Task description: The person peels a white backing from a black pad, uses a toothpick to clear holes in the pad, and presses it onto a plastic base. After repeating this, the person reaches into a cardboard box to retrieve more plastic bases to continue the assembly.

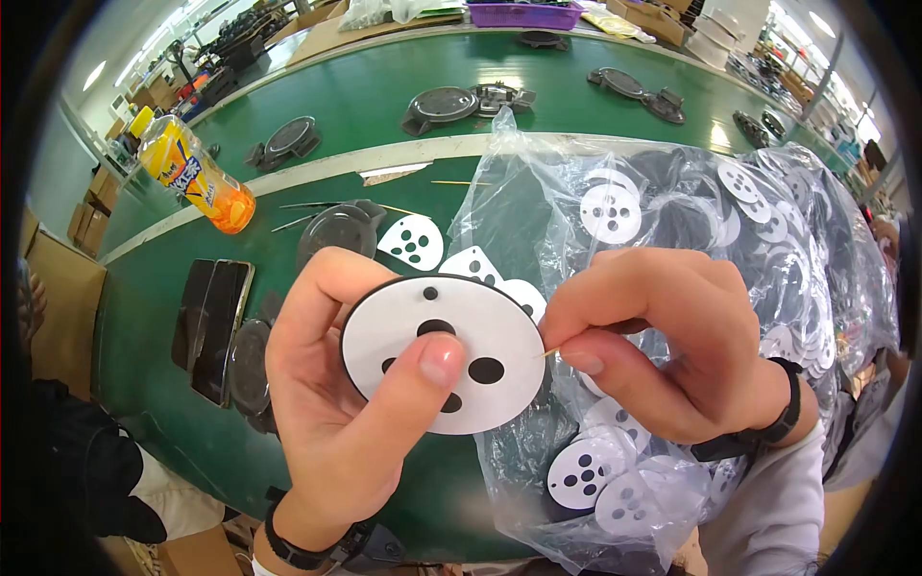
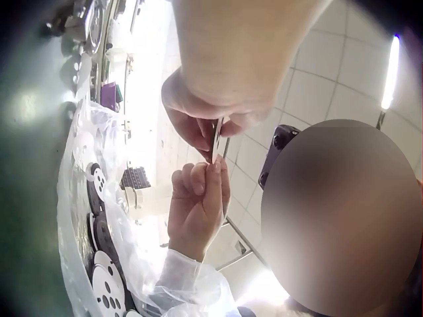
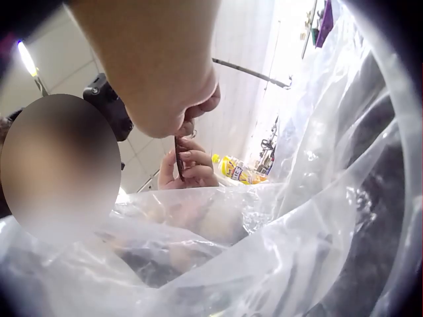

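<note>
My left hand [image 1: 331, 413] holds a round white disc [image 1: 511, 331] with a black rim and several black holes. Its thumb presses on the white face while the fingers go behind. In my right hand [image 1: 672, 336], thumb and forefinger pinch a thin wooden toothpick [image 1: 549, 353], its tip right at the disc's right edge. Seen edge-on, the disc [image 2: 217, 142] stands between both hands in the left wrist view. Behind it on the green table lie white perforated pieces [image 1: 413, 242].
A clear plastic bag [image 1: 519, 211] full of white perforated discs [image 1: 610, 213] covers the table's right side. At left stand an orange drink bottle [image 1: 197, 173] and a dark phone [image 1: 216, 326]. Dark round plastic parts [image 1: 442, 104] lie farther back; tweezers [image 1: 305, 217] lie near the bottle.
</note>
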Demonstrator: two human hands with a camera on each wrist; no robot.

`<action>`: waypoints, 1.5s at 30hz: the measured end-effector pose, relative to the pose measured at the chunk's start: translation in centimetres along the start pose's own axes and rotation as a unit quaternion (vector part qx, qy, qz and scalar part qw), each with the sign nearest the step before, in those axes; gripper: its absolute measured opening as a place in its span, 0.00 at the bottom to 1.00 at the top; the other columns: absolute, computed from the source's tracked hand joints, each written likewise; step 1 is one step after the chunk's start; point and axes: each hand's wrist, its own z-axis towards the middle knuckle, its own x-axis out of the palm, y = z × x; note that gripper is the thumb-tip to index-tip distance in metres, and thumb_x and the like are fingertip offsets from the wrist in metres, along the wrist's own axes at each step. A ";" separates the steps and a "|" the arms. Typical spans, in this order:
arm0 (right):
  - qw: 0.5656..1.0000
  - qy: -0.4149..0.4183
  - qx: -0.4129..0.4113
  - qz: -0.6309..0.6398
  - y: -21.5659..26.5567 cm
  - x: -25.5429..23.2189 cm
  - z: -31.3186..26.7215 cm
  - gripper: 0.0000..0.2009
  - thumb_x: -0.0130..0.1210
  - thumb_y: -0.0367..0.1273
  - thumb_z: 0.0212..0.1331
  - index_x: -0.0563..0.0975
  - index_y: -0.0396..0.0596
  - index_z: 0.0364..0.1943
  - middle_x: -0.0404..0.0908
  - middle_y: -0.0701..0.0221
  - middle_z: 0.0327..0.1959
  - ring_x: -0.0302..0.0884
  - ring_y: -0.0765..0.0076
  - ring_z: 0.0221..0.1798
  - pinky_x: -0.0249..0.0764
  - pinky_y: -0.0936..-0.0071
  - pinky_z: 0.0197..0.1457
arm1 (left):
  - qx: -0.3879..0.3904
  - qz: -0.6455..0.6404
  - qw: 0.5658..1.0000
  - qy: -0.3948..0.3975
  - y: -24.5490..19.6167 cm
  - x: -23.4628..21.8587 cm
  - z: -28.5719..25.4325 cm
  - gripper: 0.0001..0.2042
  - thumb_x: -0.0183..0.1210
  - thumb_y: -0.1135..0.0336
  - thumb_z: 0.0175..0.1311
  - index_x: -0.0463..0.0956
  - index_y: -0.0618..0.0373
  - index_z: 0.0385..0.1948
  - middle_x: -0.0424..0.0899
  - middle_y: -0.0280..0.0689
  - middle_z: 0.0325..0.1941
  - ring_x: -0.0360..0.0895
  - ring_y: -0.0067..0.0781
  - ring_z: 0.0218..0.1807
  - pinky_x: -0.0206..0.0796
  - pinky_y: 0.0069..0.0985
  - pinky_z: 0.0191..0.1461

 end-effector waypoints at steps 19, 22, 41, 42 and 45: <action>0.997 -0.009 0.053 0.051 0.4 -0.6 0.0 0.05 0.49 0.21 0.52 0.74 0.34 0.32 0.79 0.62 0.28 0.78 0.72 0.27 0.73 0.80 0.30 | 0.087 0.063 0.990 0.092 0.2 -0.2 0.0 0.15 0.57 0.71 0.50 0.64 0.62 0.37 0.74 0.40 0.31 0.70 0.21 0.31 0.62 0.15 0.36; 0.999 0.005 0.045 0.010 0.6 -0.8 0.1 0.06 0.49 0.22 0.53 0.74 0.33 0.34 0.79 0.62 0.29 0.78 0.71 0.27 0.74 0.80 0.31 | 0.105 0.083 0.982 0.131 0.0 0.2 0.0 0.16 0.59 0.71 0.47 0.67 0.63 0.37 0.73 0.37 0.33 0.69 0.19 0.32 0.61 0.14 0.37; 0.996 -0.013 -0.051 -0.073 -0.5 -0.6 0.1 0.04 0.54 0.23 0.44 0.77 0.39 0.26 0.78 0.69 0.22 0.66 0.70 0.17 0.62 0.76 0.21 | 0.081 0.103 0.979 0.156 0.0 0.1 0.0 0.14 0.57 0.74 0.46 0.64 0.63 0.34 0.71 0.36 0.28 0.65 0.19 0.29 0.55 0.14 0.33; 0.997 -0.011 -0.051 -0.065 -0.5 -0.6 0.2 0.04 0.55 0.23 0.44 0.77 0.40 0.26 0.78 0.70 0.22 0.66 0.70 0.17 0.61 0.77 0.20 | 0.080 0.094 0.979 0.161 0.1 0.1 0.0 0.14 0.57 0.74 0.46 0.64 0.63 0.34 0.72 0.36 0.28 0.65 0.19 0.29 0.55 0.15 0.33; 0.996 -0.018 -0.060 -0.063 -0.7 -0.4 0.2 0.04 0.55 0.24 0.44 0.77 0.41 0.26 0.78 0.71 0.21 0.64 0.71 0.16 0.60 0.77 0.19 | 0.078 0.086 0.978 0.172 0.2 -0.1 0.1 0.14 0.57 0.74 0.46 0.64 0.63 0.34 0.72 0.37 0.29 0.66 0.19 0.29 0.56 0.15 0.34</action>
